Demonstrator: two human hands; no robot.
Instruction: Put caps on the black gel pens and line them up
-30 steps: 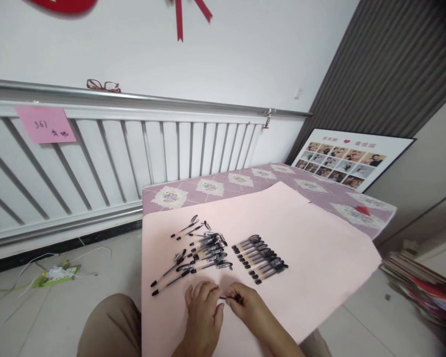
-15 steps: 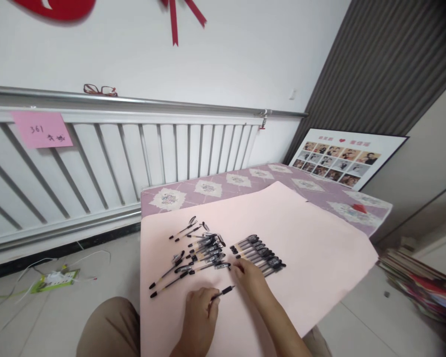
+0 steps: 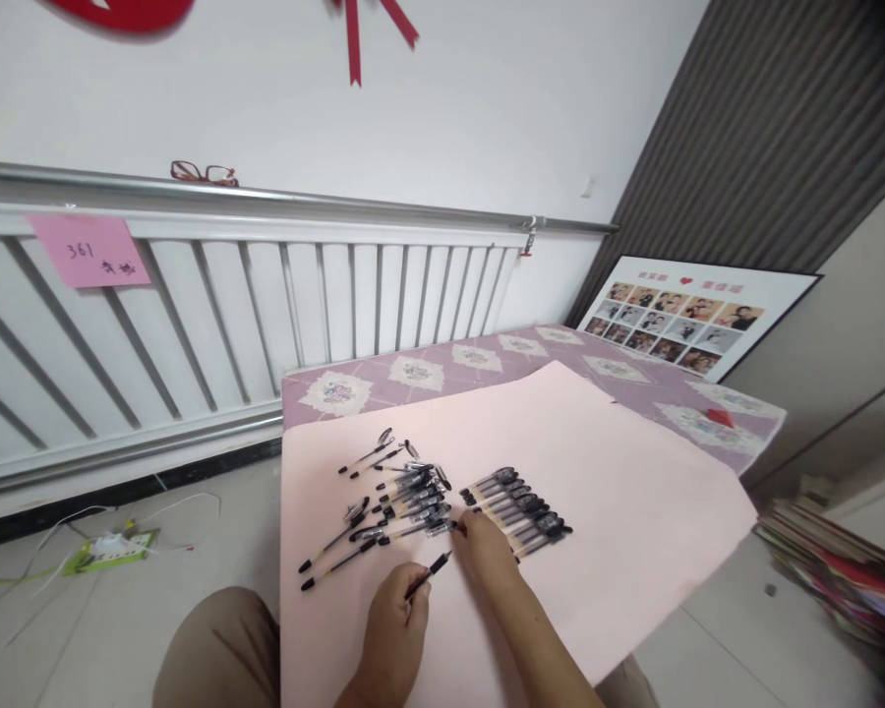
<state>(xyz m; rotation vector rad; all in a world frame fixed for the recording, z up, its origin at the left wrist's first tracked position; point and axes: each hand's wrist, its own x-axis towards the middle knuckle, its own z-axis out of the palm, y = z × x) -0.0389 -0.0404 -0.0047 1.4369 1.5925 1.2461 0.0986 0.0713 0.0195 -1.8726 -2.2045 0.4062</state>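
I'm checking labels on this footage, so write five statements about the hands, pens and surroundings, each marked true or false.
1. The left hand holds a pen. True.
2. The right hand is near the loose pens. True.
3. The tidy row of pens lies left of the loose pens. False: it lies to their right.
4. The eyeglasses rest on the pipe above the radiator. True.
5. The radiator is black. False: it is white.
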